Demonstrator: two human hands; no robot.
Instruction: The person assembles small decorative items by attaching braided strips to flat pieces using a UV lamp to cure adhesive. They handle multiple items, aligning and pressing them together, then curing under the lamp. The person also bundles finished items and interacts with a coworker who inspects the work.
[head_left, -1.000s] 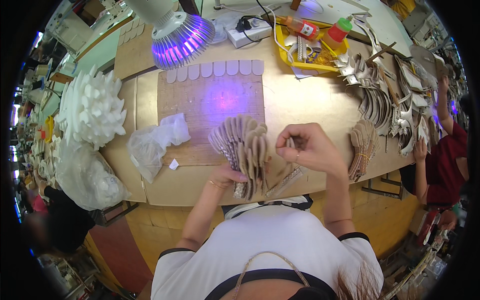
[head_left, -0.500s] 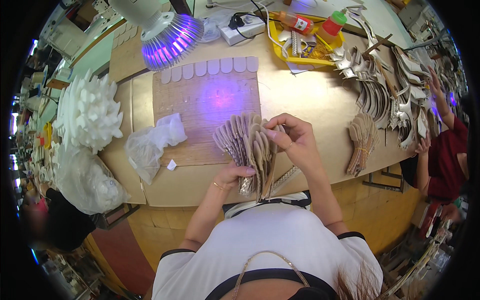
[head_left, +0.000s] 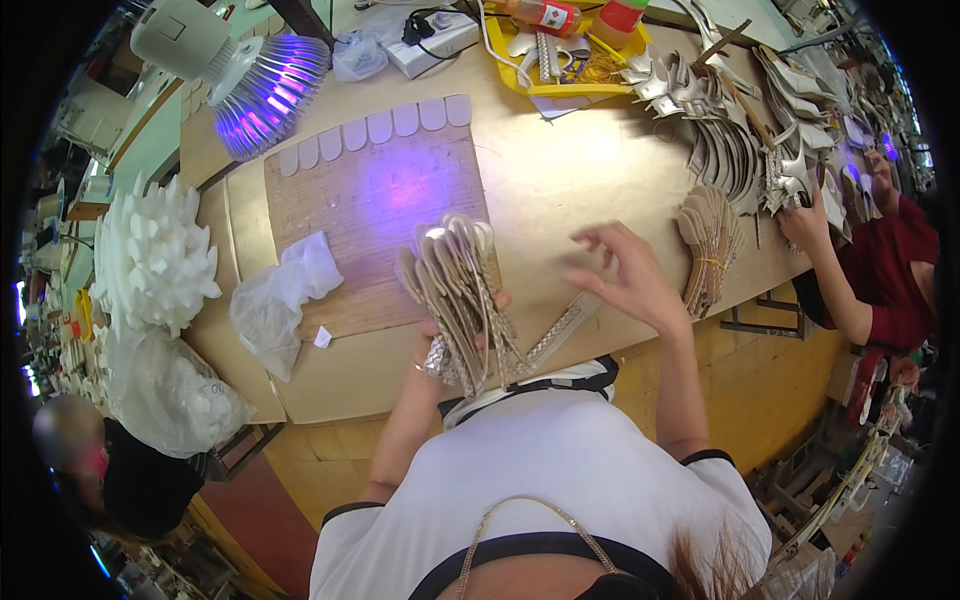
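A thick bundle of beige, rounded-end strap pieces (head_left: 455, 290), some with a woven, shiny face, stands fanned out at the table's near edge. My left hand (head_left: 427, 345) is wrapped round its lower part; most of the fingers are behind the pieces, and a fingertip shows on the right side. My right hand (head_left: 630, 275) is held apart from the bundle, over the table to its right, with fingers spread and nothing in them. A single woven strap (head_left: 560, 330) lies on the table between the bundle and my right hand.
A tied bundle of similar pieces (head_left: 708, 245) lies to the right. Ahead are a wooden board (head_left: 345, 215) with a row of rounded pieces, a lamp (head_left: 270, 95) and a yellow tray (head_left: 560, 88). Plastic bags (head_left: 285, 300) and white foam shapes (head_left: 160, 255) lie left. A co-worker (head_left: 880, 270) is at right.
My right hand has come off the bundle's top and moved right, its fingers opening. The bundle remains in my left hand, turned somewhat. The whole view has shifted.
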